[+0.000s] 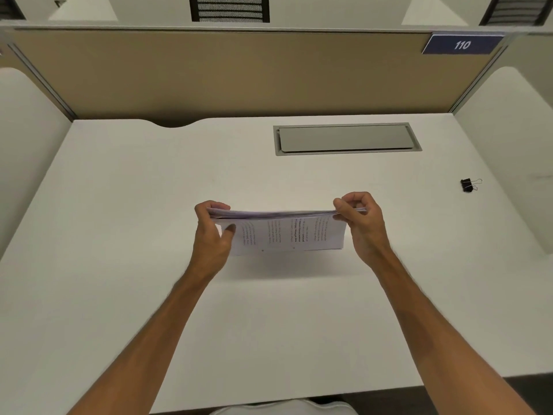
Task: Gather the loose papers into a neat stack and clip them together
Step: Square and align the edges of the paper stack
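A stack of printed white papers (284, 232) stands on its long edge above the middle of the white desk (119, 205), its printed face turned toward me. My left hand (212, 232) grips the stack's left end, thumb on the near face. My right hand (360, 220) pinches the right end at the top corner. The top edges of the sheets look slightly uneven. A black binder clip (469, 185) with silver handles lies on the desk far to the right, well apart from both hands.
A grey cable-tray lid (347, 138) is set into the desk behind the papers. A tan partition (239, 73) with a blue "110" sign (462, 44) closes the back; white side panels stand left and right. The desk's near edge is by my body.
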